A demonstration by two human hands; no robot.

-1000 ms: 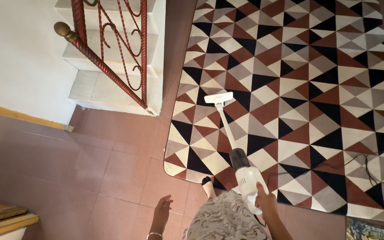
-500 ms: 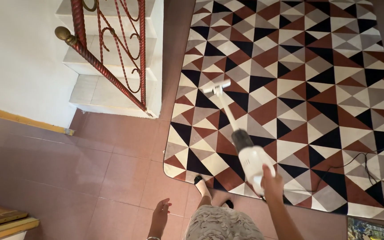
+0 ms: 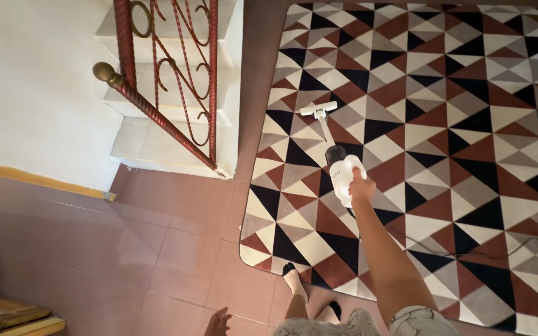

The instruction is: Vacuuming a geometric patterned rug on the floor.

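A person's right hand (image 3: 361,187), arm outstretched, grips the body of a white stick vacuum (image 3: 340,171), its floor head (image 3: 318,110) resting on a rug (image 3: 468,124) patterned in black, brown, grey and cream triangles. The left hand (image 3: 217,323), fingers loosely spread and holding nothing, hangs over the pink tiled floor (image 3: 157,236). A black cord (image 3: 518,246) trails across the rug at right. White stairs (image 3: 169,134) with a red twisted railing (image 3: 157,112) stand beside the rug's left edge.

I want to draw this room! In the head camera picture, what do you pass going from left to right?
White wall → brass knob on the red railing → white steps → vacuum in the right hand → black cord on the triangle rug.
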